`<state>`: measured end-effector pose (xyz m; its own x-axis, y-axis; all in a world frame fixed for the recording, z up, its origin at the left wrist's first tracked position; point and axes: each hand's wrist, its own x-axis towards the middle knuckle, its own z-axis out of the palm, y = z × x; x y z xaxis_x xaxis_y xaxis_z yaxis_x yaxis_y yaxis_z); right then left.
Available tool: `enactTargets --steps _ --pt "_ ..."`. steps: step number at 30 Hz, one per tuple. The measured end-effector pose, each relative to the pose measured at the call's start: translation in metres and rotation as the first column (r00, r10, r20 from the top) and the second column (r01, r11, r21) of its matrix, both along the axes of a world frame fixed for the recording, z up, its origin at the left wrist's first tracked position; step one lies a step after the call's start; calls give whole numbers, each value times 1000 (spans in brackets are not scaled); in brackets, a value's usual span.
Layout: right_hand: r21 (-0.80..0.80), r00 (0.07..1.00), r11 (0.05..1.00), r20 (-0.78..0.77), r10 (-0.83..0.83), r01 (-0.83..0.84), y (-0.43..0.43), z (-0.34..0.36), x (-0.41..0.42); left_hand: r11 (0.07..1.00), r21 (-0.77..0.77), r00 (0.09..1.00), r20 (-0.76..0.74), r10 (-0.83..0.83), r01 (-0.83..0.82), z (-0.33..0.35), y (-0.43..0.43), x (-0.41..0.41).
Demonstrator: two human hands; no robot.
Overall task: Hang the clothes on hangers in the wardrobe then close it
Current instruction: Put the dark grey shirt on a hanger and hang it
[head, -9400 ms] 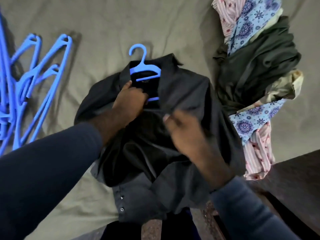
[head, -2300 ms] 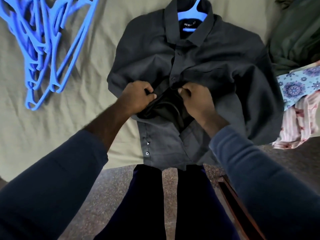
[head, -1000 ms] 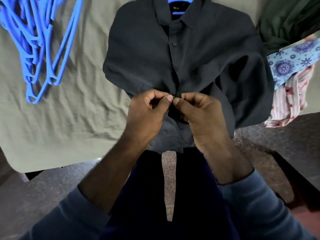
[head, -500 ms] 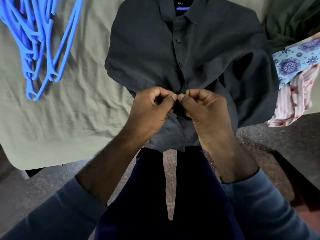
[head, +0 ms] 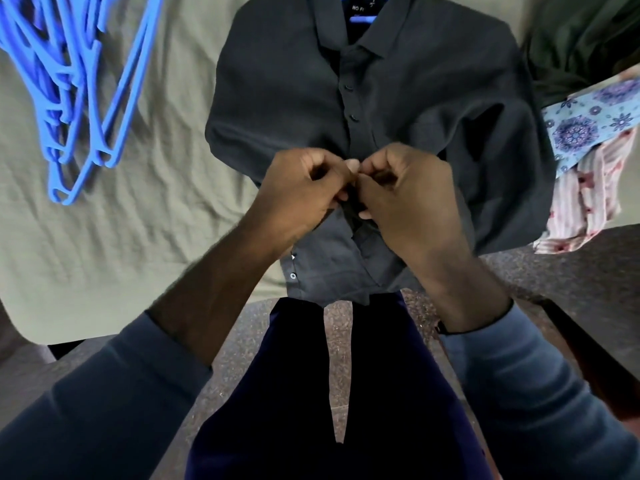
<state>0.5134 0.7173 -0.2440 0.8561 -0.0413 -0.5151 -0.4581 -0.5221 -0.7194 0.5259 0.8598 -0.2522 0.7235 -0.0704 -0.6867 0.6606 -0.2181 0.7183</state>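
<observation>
A dark grey shirt (head: 284, 95) lies front up on the olive sheet, with a blue hanger (head: 362, 18) just showing inside its collar. Its upper buttons are fastened; the bottom of the placket still gapes. My left hand (head: 304, 192) and my right hand (head: 408, 199) meet at the placket low on the shirt, each pinching one edge of the cloth between thumb and curled fingers. The button they work on is hidden between the fingertips.
Several loose blue hangers (head: 69, 95) lie tangled at the upper left of the olive bed sheet (head: 145, 216). At the right lies a pile of clothes: a dark green garment (head: 581, 43), a blue patterned one (head: 585, 123), a pink striped one (head: 585, 202). Speckled floor (head: 571, 271) below.
Over the last seconds both hands moved down the placket, closing the shirt front. In the last half second they stayed together at the same low spot, fingers shifting slightly.
</observation>
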Motion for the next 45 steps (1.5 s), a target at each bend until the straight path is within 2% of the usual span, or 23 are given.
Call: enactTargets --steps 2,3,5,6,8,9,11,13,14,16,19,21,24,27,31,33,35,37,38,39,41,43,45 --pt "-64 993 996 88 74 -68 0 -1 2 1000 -20 1000 -9 6 -6 -4 0 6" --pt "-16 996 999 85 37 -36 -2 -2 4 999 -45 1000 -11 7 -8 -6 0 9" --pt "273 981 944 -108 -164 188 -9 -1 13 995 -104 1000 25 -4 6 -8 0 13" --pt "421 931 843 -286 -227 335 -12 0 18 994 -106 997 74 -32 40 -10 1 15" --pt "537 822 667 -530 -209 516 -18 -2 29 988 -22 968 205 -146 154 -14 3 24" --pt "540 811 654 -548 -205 530 -18 -7 33 979 49 944 261 -202 196 -18 4 31" --pt "489 863 726 -407 -299 483 -14 -18 41 962 200 907 341 -248 188 -27 3 48" --pt "313 936 884 -76 -342 348 -8 -29 44 961 268 905 386 -178 75 -38 0 68" --pt "191 955 942 59 -291 276 -6 -34 43 967 254 916 386 -107 6 -43 -2 79" --pt "-11 980 992 156 -123 127 0 -46 34 978 187 939 344 25 -94 -52 -6 96" --pt "-304 983 949 130 132 -87 5 -70 19 989 122 961 271 45 -80 -63 -7 104" --pt "-406 975 903 104 195 -138 6 -83 17 980 188 966 259 20 -70 -70 0 92" --pt "-396 979 916 148 141 -72 5 -91 18 925 377 972 232 -35 -56 -81 15 56" --pt "-322 976 946 197 90 -22 10 -88 21 904 428 983 172 -61 -19 -94 19 23" --pt "-421 975 881 -58 213 -217 10 -97 26 913 405 996 57 -75 46 -105 16 25" --pt "-334 992 935 -86 95 -119 4 -100 32 929 366 997 31 -66 50 -106 15 34" --pt "-65 966 985 -192 -172 162 -5 -95 41 949 313 999 24 -41 31 -106 14 42" --pt "261 846 838 -391 -363 480 -15 -82 51 963 267 1000 13 -22 18 -105 14 48" --pt "329 802 764 -457 -386 555 -22 -78 54 973 232 1000 7 -10 9 -104 13 50" --pt "318 793 760 -461 -398 567 -30 -78 56 982 190 1000 -2 5 -4 -102 12 51" --pt "29 884 905 -229 -408 425 -47 -81 57 995 92 999 -30 41 -38 -99 10 50" --pt "-248 920 887 146 -363 390 -54 -78 53 996 40 995 -59 78 -76 -98 8 46" --pt "-175 898 913 321 -301 369 -40 -66 47 992 5 989 -77 125 -125 -98 7 44"
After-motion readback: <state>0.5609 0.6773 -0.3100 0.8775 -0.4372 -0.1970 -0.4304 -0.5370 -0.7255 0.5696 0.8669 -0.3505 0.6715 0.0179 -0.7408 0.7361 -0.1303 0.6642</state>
